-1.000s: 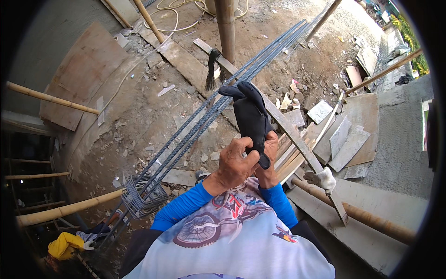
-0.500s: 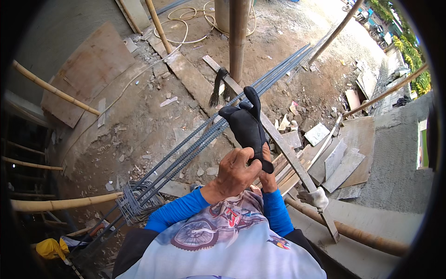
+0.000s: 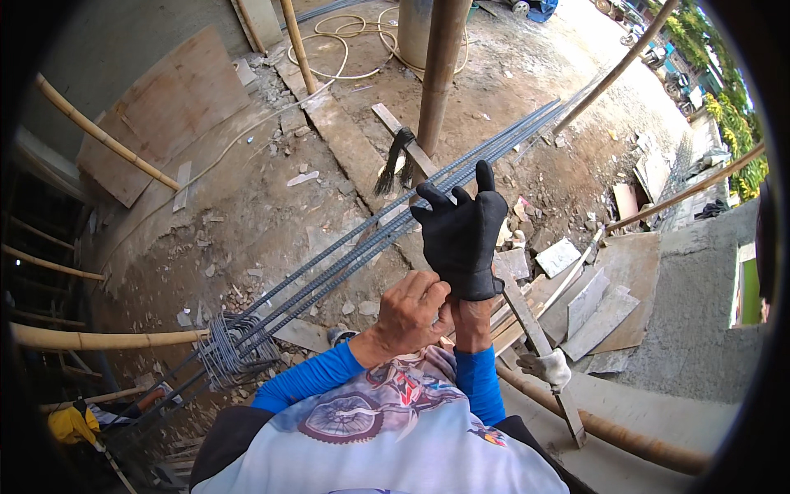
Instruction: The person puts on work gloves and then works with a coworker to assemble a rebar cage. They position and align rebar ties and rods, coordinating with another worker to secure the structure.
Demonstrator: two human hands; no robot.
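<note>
A black work glove [image 3: 462,263] covers my right hand [image 3: 459,226], which is raised palm toward me. Its fingers are apart, some of them partly bent, and nothing lies in the palm. My bare left hand [image 3: 407,313] is closed at the glove's cuff by the right wrist; its curled fingers hide most of the pinch. Beyond both hands, a bundle of ribbed steel bars [image 3: 362,239] runs diagonally. A cluster of bent wire stirrups [image 3: 234,350] sits around its near left end. A whitish work glove [image 3: 550,369] hangs on a narrow wooden bar [image 3: 527,317] at right.
Black tie wire [image 3: 397,160] drapes over the bar's far end, beside an upright pole [image 3: 439,82]. Bamboo poles [image 3: 107,336] stand at left. Broken boards [image 3: 605,321] and rubble lie at right. A pale hose [image 3: 346,41] coils at the back.
The gloved right hand has turned upright with its palm toward me and its fingers spread wider. The glove's cuff now sits around the wrist. My left hand stays beside it.
</note>
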